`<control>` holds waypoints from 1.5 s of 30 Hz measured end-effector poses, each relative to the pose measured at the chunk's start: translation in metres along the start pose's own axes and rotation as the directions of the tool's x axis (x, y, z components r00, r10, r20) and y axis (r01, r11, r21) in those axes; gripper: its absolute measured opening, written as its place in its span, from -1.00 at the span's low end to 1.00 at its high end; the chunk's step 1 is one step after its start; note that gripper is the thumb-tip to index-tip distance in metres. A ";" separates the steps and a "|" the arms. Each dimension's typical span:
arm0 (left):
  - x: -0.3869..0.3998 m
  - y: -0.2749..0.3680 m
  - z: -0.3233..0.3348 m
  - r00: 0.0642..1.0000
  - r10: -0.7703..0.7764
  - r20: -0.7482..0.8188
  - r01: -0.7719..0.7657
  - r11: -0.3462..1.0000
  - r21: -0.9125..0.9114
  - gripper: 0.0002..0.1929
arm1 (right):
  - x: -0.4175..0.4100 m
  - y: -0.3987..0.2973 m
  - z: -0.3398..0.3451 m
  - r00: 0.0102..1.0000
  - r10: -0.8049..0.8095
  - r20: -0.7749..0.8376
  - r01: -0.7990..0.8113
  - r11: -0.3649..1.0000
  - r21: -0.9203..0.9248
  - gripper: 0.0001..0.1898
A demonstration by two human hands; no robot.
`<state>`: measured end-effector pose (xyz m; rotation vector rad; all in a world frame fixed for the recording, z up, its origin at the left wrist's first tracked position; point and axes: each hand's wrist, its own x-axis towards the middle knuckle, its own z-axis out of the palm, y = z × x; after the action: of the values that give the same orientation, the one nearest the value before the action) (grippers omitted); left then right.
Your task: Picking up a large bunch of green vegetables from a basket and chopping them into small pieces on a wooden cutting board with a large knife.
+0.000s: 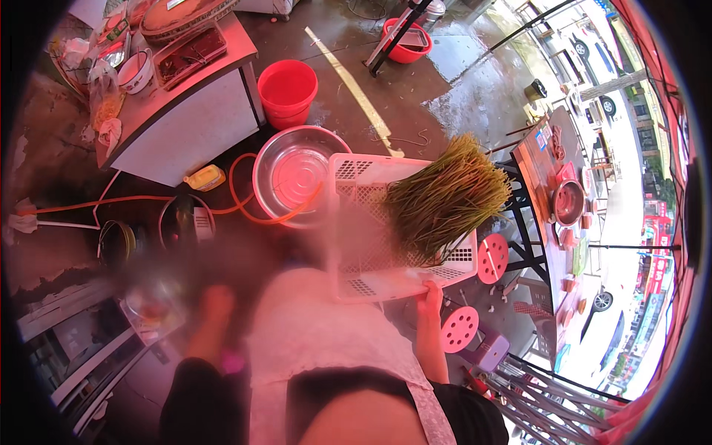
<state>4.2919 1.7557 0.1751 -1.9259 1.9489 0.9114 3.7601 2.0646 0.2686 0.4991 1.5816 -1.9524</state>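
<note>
My right hand grips the near rim of a white plastic crate with lattice sides, in front of my apron. A thick bundle of long, thin green vegetable stalks lies in the crate, its paler yellowish ends jutting past the right side. To the left, my left hand is blurred by a smudge on the lens, so its fingers and anything in them cannot be made out. Beyond the crate's left edge, a wide metal basin sits on the floor, with an orange hose looping over it.
A red bucket stands by a counter holding a tray and an enamel bowl. Pink round stools and a wooden table are at right. A yellow jug lies near the hose on the wet floor.
</note>
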 end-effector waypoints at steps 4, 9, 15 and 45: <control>0.047 0.095 -0.018 0.994 0.102 -0.037 -0.103 0.994 -0.034 -0.76 | 0.008 -0.041 -0.016 1.000 0.012 -0.023 -0.011 0.999 0.052 -0.66; 0.076 0.196 0.004 0.977 0.213 -0.021 -0.213 0.965 -0.153 -0.76 | 0.058 -0.096 -0.011 0.997 -0.069 0.036 0.067 0.997 0.047 -0.70; 0.055 0.397 0.029 0.861 0.505 -0.063 -0.411 0.617 -0.671 -0.71 | 0.159 -0.162 0.014 1.000 -0.025 0.016 0.024 0.998 0.062 -0.64; 0.287 0.665 0.044 0.976 -0.143 0.161 0.177 0.104 -0.979 -0.78 | 0.552 -0.214 0.504 0.747 0.464 0.476 -0.016 0.729 -0.684 -0.59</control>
<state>3.6126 1.5027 0.1405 -2.5311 0.8567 2.6344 3.2336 1.4961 0.2092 -0.2146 1.4898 -1.0528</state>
